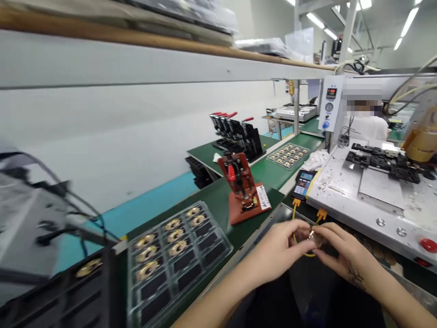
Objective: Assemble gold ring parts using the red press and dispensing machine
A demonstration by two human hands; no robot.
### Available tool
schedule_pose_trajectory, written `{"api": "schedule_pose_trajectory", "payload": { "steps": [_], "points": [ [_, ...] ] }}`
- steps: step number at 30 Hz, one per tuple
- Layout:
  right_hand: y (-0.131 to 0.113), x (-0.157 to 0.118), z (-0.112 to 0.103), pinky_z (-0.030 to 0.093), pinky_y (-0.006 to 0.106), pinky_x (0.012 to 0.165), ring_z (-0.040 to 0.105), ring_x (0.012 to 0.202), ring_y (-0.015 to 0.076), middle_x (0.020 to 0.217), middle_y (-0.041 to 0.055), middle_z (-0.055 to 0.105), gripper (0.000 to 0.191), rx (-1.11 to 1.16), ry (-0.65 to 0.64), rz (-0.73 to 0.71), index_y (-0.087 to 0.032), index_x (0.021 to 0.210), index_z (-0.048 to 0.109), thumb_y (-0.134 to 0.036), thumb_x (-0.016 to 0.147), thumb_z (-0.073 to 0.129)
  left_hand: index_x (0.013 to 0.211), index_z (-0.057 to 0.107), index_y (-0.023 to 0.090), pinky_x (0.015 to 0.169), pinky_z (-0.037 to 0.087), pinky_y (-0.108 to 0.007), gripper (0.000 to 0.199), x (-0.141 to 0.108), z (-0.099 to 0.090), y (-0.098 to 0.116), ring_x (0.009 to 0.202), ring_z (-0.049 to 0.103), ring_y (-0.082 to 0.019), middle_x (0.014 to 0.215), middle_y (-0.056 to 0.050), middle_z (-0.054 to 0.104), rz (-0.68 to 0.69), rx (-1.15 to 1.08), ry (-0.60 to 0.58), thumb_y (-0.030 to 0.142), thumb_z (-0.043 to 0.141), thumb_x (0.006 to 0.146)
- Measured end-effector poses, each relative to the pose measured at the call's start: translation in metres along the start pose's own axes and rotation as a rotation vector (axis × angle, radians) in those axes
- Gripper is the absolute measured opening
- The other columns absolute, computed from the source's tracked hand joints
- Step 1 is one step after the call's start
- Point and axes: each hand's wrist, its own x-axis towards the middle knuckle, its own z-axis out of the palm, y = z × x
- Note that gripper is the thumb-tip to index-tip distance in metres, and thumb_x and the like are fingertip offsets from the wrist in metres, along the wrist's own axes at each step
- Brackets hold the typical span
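Observation:
Both hands meet over the bench's front edge. My left hand [285, 243] pinches a small round gold-toned part [316, 238] between thumb and fingers. On its other side, my right hand [346, 253] grips the same part with its fingertips. Fingers cover much of the part, so its exact kind cannot be made out. A clear plastic tray [191, 269] at the left holds several gold ring-shaped parts [179, 247] on black pads; other pockets show only the pads. Behind my left hand stands a red toggle-clamp fixture [244, 191] with a red handle.
A handheld meter [303, 183] with a yellow cable lies beside a white machine [362, 196] with a red button. Black clamp fixtures [239, 134] and another filled tray [288, 155] stand farther back. A shelf [164, 68] hangs overhead. A person [368, 125] sits beyond.

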Motion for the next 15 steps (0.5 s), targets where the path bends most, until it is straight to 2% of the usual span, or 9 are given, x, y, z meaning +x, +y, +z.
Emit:
{"api": "schedule_pose_trajectory", "payload": {
  "steps": [2, 4, 5, 7, 9, 10, 12, 15],
  "points": [
    [0.007, 0.012, 0.002, 0.061, 0.033, 0.082, 0.071, 0.095, 0.0222, 0.115, 0.0093, 0.068, 0.039, 0.039, 0.039, 0.003, -0.029, 0.142, 0.058, -0.023, 0.104, 0.063, 0.110, 0.073, 0.023, 0.086, 0.057, -0.035, 0.016, 0.007, -0.044, 0.012, 0.099, 0.071, -0.022, 0.110, -0.008, 0.077, 0.221, 0.233, 0.240, 0.033, 0.071, 0.098],
    [0.011, 0.024, 0.002, 0.060, 0.033, 0.080, 0.068, 0.088, 0.0204, 0.107, 0.0069, 0.066, 0.038, 0.075, 0.054, 0.016, -0.028, 0.141, 0.058, -0.024, 0.104, 0.062, 0.102, 0.072, 0.022, 0.089, 0.054, -0.038, 0.014, 0.017, -0.091, 0.015, 0.097, 0.069, -0.023, 0.105, -0.009, 0.076, 0.459, 0.435, 0.489, 0.034, 0.065, 0.102],
    [0.011, 0.029, 0.001, 0.060, 0.034, 0.081, 0.067, 0.086, 0.0200, 0.103, 0.0059, 0.065, 0.037, 0.092, 0.055, 0.022, -0.028, 0.141, 0.059, -0.024, 0.104, 0.062, 0.093, 0.071, 0.021, 0.088, 0.053, -0.039, 0.020, 0.022, -0.111, 0.012, 0.092, 0.067, -0.023, 0.095, -0.008, 0.075, 0.553, 0.515, 0.533, 0.034, 0.061, 0.103],
    [0.010, 0.037, -0.001, 0.060, 0.034, 0.080, 0.066, 0.085, 0.0200, 0.099, 0.0046, 0.064, 0.035, 0.114, 0.063, 0.034, -0.028, 0.139, 0.060, -0.025, 0.104, 0.062, 0.070, 0.061, 0.023, 0.081, 0.051, -0.038, 0.038, 0.033, -0.141, 0.001, 0.074, 0.060, -0.021, 0.071, -0.005, 0.066, 0.612, 0.657, 0.439, 0.038, 0.056, 0.104],
    [0.007, 0.041, -0.002, 0.059, 0.035, 0.077, 0.066, 0.083, 0.0202, 0.099, 0.0047, 0.066, 0.034, 0.118, 0.088, 0.049, -0.028, 0.137, 0.062, -0.026, 0.103, 0.064, 0.056, 0.045, 0.025, 0.072, 0.046, -0.036, 0.052, 0.041, -0.154, -0.010, 0.060, 0.047, -0.019, 0.055, 0.000, 0.050, 0.557, 0.733, 0.323, 0.043, 0.054, 0.103],
    [0.006, 0.042, -0.001, 0.059, 0.035, 0.076, 0.066, 0.082, 0.0204, 0.100, 0.0049, 0.067, 0.033, 0.119, 0.102, 0.057, -0.028, 0.135, 0.063, -0.026, 0.103, 0.064, 0.053, 0.038, 0.025, 0.068, 0.043, -0.035, 0.056, 0.044, -0.156, -0.013, 0.056, 0.042, -0.018, 0.052, 0.001, 0.043, 0.519, 0.737, 0.308, 0.046, 0.053, 0.103],
    [0.006, 0.048, 0.002, 0.059, 0.035, 0.073, 0.066, 0.081, 0.0210, 0.099, 0.0051, 0.068, 0.030, 0.123, 0.117, 0.077, -0.027, 0.132, 0.065, -0.028, 0.102, 0.065, 0.054, 0.032, 0.025, 0.063, 0.037, -0.034, 0.059, 0.051, -0.159, -0.009, 0.054, 0.036, -0.016, 0.053, 0.003, 0.036, 0.469, 0.672, 0.387, 0.049, 0.052, 0.104],
    [0.007, 0.068, 0.011, 0.057, 0.034, 0.071, 0.065, 0.079, 0.0209, 0.094, 0.0043, 0.067, 0.028, 0.137, 0.097, 0.088, -0.025, 0.128, 0.067, -0.031, 0.101, 0.066, 0.060, 0.036, 0.024, 0.060, 0.035, -0.031, 0.057, 0.070, -0.176, 0.014, 0.055, 0.039, -0.015, 0.057, 0.004, 0.038, 0.455, 0.437, 0.610, 0.054, 0.052, 0.106]
  ]
}}
